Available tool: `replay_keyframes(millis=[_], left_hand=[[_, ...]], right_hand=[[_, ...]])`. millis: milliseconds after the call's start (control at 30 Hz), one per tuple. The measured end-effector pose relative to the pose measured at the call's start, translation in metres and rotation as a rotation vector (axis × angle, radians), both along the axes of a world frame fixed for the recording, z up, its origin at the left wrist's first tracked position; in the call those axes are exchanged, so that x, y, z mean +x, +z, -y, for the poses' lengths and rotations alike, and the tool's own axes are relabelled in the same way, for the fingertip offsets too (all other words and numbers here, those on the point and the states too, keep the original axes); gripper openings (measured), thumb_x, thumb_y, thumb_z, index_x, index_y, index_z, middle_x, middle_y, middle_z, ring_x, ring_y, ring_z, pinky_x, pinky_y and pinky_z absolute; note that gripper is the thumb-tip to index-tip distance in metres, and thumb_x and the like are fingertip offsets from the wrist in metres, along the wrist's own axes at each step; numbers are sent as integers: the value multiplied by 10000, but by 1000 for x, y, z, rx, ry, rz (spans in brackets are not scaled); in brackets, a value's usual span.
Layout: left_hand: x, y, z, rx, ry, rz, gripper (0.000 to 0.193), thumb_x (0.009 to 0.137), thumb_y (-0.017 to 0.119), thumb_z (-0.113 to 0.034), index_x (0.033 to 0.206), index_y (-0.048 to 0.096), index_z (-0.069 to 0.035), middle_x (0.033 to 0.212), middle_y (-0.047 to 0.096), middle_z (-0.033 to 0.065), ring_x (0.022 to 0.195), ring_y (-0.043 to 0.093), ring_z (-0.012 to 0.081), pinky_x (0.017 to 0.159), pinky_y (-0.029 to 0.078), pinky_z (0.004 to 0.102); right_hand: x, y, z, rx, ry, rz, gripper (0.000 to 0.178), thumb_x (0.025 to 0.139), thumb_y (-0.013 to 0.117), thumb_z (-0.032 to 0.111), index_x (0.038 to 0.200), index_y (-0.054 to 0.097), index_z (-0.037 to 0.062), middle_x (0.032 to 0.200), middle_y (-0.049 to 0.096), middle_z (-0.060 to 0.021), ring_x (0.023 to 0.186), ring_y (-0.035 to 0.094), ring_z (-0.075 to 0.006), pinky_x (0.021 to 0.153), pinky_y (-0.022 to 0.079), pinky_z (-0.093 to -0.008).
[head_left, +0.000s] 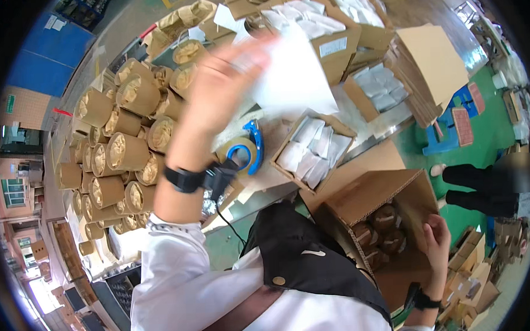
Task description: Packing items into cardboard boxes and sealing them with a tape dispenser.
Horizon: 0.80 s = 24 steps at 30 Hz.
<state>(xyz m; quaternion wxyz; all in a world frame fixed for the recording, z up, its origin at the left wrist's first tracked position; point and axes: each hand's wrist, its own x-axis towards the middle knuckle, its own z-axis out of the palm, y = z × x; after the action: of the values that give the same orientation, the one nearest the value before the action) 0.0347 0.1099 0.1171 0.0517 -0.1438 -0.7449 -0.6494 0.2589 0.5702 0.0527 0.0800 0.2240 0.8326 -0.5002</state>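
My left hand is raised over the table and smeared by motion. Its fingers appear closed on a white sheet, which is blurred too and may be a flat bag. My right hand is at the right edge of an open cardboard box, fingers apart and slightly curled, with nothing seen in them. Several round brown wrapped items lie inside that box. Below my left hand is a blue tape dispenser with a tape roll. Beside it stands a small carton of white packets.
Brown cardboard tubes stuffed with crumpled paper are stacked at the left. More cartons of white packets stand at the back, by folded cardboard sheets. Blue stools and another person's legs are at the right.
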Motion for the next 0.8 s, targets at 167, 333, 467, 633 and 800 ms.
replay_keyframes(millis=[167,333,467,633,800], left_hand=[[-58,21,48,243,297,-479,424,878,646,-149,1288,558,-91,1122,651,51,872,588,71,768,479,219],[-106,-189,104,-457,293,-122,431,854,661,-205,1267,578,-116,1151,649,141,1103,594,219,957,426,312],[-138,-211,76,-818,82,65,442,817,624,-122,1253,591,-192,1158,611,217,1087,589,332,954,440,401],[-166,-237,68,-919,-300,-19,408,826,611,-219,1233,601,-194,1130,606,228,1010,587,384,897,466,402],[-111,-149,53,-1087,-130,88,389,846,599,-309,1200,621,-149,1072,618,237,993,579,402,862,462,447]], right_hand=[[22,29,23,-124,-134,-255,221,905,615,86,1098,553,-3,954,602,-19,867,549,-77,769,439,-213],[19,18,51,-114,-58,-218,199,908,600,58,1092,560,-6,949,616,-18,848,543,-67,772,424,-206],[14,23,65,-100,-77,-148,205,893,597,24,1092,567,-17,936,627,-34,856,557,-81,774,448,-221],[-2,38,94,-39,-49,-139,222,866,634,26,1077,584,-21,941,651,-58,829,574,-99,753,466,-239],[-13,69,110,9,54,-161,244,821,674,16,1050,600,-26,941,664,-70,831,591,-128,773,473,-252]])
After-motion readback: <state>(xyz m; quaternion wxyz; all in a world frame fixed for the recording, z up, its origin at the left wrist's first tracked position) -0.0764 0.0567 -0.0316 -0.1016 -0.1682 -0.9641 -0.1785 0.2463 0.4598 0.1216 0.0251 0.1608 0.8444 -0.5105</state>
